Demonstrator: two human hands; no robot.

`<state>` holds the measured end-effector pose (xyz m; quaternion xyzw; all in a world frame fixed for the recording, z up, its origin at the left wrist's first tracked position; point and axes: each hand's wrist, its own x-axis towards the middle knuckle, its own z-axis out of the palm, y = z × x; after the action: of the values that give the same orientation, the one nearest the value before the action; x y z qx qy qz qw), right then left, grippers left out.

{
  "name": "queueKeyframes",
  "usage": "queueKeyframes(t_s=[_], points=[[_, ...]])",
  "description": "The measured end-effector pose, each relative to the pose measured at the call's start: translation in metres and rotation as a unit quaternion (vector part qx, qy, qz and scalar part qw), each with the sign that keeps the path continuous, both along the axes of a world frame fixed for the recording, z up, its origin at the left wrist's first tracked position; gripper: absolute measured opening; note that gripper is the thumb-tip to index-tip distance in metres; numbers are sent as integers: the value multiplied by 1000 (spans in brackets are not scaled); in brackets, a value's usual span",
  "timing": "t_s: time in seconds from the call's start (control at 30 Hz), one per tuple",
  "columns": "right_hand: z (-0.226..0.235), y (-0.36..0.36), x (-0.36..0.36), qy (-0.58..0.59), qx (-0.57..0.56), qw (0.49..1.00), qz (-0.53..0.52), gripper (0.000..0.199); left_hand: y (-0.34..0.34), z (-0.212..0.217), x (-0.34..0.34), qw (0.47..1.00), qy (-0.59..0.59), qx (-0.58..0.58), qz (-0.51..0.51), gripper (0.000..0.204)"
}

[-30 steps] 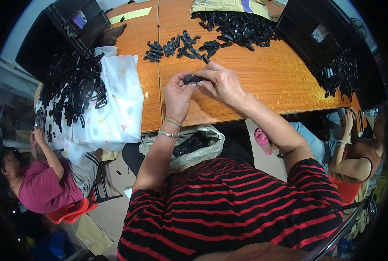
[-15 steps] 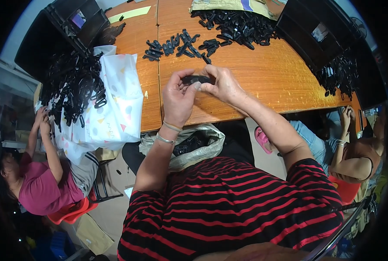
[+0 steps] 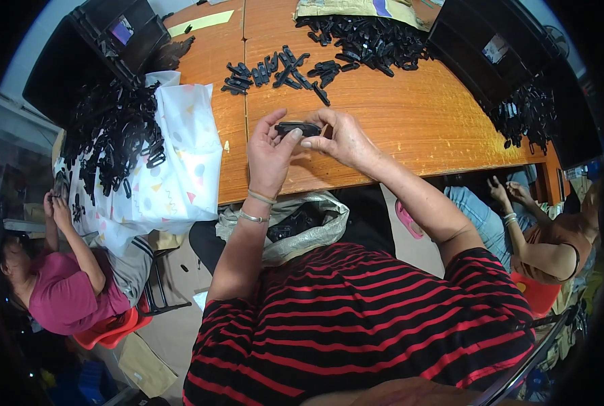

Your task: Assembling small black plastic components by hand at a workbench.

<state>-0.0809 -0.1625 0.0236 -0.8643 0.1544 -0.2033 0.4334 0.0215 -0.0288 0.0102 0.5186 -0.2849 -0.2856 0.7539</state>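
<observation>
A long, narrow black plastic part (image 3: pixel 298 128) is held over the near side of the wooden table. My left hand (image 3: pixel 268 159) pinches it with the thumb along its near face. At its right end are the bent fingers and thumb of my right hand (image 3: pixel 348 141), closed around that end; the exact contact is partly hidden. Beyond my hands, several similar black parts (image 3: pixel 268 68) lie in a loose group. A larger heap of black pieces (image 3: pixel 376 44) spills from a paper-like bag (image 3: pixel 356 9) at the far side.
An open woven sack (image 3: pixel 339 211) with black pieces inside sits at my lap. Black crates stand at the left (image 3: pixel 58 68) and right (image 3: pixel 495 51), pieces piled before them. A white patterned sheet (image 3: pixel 197 149) drapes over the table's left. People sit on both sides.
Both my hands have shifted slightly left with the black part. My right fingers have moved along it, so more of its face shows. The people on both sides have moved their hands.
</observation>
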Motion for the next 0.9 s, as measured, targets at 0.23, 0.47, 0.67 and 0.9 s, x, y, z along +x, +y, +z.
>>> queueKeyframes(t_s=[0.23, 0.47, 0.67, 0.9], points=[[-4, 5, -9, 110, -17, 992, 53, 28, 27, -18, 5, 994, -39, 95, -40, 28], [-24, -35, -12, 123, 33, 980, 150, 22, 99, -40, -42, 882, -301, 338, -130, 19], [-33, -105, 30, 32, -262, 962, -72, 13, 106, -64, -49, 798, -537, 272, -29, 20], [-46, -137, 58, 61, -376, 924, -36, 16, 0, -5, -2, 789, -588, 178, -24, 17]])
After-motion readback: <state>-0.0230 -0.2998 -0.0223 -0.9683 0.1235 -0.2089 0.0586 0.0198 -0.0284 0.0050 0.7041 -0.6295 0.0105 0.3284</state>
